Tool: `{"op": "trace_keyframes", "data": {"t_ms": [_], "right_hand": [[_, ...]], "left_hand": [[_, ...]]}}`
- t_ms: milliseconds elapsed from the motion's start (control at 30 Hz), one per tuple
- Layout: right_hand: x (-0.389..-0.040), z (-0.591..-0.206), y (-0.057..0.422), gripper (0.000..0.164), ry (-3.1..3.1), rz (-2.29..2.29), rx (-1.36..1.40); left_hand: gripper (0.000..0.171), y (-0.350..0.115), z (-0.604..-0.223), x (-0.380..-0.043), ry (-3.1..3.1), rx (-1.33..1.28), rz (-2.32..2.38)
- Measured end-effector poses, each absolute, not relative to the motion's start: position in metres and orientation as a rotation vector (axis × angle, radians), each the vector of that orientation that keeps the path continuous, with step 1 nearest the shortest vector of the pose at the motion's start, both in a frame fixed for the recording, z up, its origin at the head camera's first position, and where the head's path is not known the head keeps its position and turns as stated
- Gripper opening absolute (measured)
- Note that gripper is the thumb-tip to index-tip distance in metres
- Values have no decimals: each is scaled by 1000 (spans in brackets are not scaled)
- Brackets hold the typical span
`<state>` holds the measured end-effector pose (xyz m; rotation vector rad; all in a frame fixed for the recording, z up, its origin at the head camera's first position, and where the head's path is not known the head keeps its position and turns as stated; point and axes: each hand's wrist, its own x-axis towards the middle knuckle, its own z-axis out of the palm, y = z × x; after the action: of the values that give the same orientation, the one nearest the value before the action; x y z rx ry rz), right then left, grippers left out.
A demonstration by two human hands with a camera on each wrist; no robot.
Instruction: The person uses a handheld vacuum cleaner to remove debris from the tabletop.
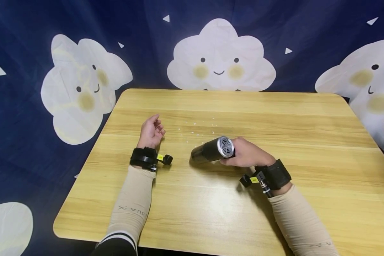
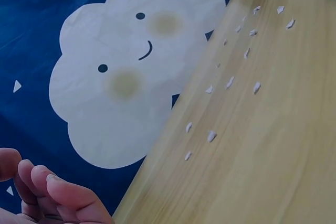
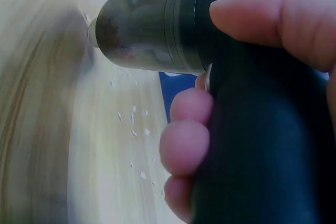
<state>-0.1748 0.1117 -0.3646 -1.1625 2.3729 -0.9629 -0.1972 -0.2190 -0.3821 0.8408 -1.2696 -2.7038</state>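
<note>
My right hand point(image 1: 250, 153) grips the handle of a black handheld vacuum cleaner point(image 1: 211, 150) with a silver vent at its back end. Its smoky see-through dust cup point(image 3: 147, 27) points left, the nozzle low over the wooden table. In the right wrist view, the thumb lies along the body and the fingers point(image 3: 184, 148) curl round the handle. Small white scraps point(image 2: 211, 136) are scattered on the table beyond the nozzle. Left of them, my left hand point(image 1: 151, 133) holds nothing, palm turned inward and fingers loosely curled.
The wooden table point(image 1: 294, 124) has rounded corners. Behind it and along its left side hangs a dark blue cloth point(image 1: 147, 71) printed with smiling white clouds. Both wrists wear black camera straps point(image 1: 144, 157).
</note>
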Motion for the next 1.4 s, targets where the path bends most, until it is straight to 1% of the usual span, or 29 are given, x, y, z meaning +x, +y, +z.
{"op": "trace_keyframes", "data": {"t_ms": [267,900,1233,1400], "right_hand": [[-173,-365,109,31,2352,-965,-1178],[-172,-366,107,33,2341,-960,-1188],[-173,-365,108,34,2365,-975,-1133],[-177,-367,113,39,2418,-1045,-1077]], "left_hand": [[10,-219,-385,-198,-1271,845,-2712],[10,-219,-387,-198,-1297,854,-2702],[10,-219,-386,-197,-1289,864,-2704],[10,-219,-386,-197,-1290,862,-2707]]}}
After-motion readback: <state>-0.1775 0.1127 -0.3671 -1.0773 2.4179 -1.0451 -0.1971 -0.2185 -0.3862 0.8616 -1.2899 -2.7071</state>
